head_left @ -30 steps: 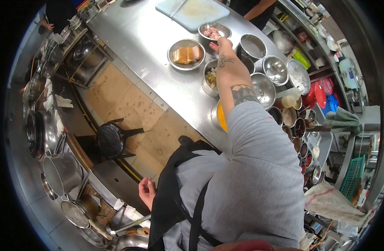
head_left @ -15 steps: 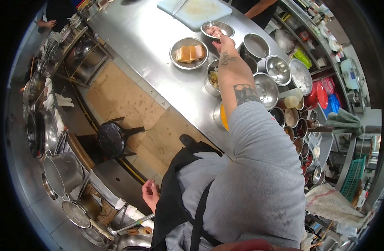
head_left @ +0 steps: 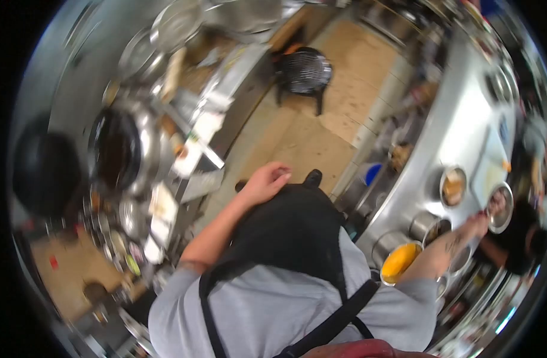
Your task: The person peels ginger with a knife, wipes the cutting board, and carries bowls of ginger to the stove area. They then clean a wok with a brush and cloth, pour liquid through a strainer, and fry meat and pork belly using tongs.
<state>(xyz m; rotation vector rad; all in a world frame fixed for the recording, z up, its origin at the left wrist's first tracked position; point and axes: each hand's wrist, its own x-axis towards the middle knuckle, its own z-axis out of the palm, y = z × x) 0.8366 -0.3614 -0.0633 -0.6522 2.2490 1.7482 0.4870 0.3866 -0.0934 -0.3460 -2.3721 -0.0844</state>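
Observation:
My right hand (head_left: 478, 223) reaches out to the right, its fingers closed at the rim of a metal bowl (head_left: 509, 219) of pale pink raw meat (head_left: 498, 201). The hand is small and blurred there. Close by on the steel counter stands another metal bowl (head_left: 445, 200) with orange-brown slices (head_left: 454, 187). Below my right forearm is a round metal container of bright yellow-orange liquid (head_left: 401, 262). My left hand (head_left: 267, 182) hangs in front of the black apron, fingers loosely bent and apart, with nothing visible in it.
A steel counter (head_left: 431, 173) runs along the right, with a pale cutting board (head_left: 491, 170) on it. A co-worker in black (head_left: 515, 238) stands across it. A black stool (head_left: 304, 73) stands on the floor ahead. Pans, including a dark wok (head_left: 114, 149), line the left side.
The view has swung left and down, with blur, so the counter now lies at the right. My right hand stays at the meat bowl. More of my left arm shows.

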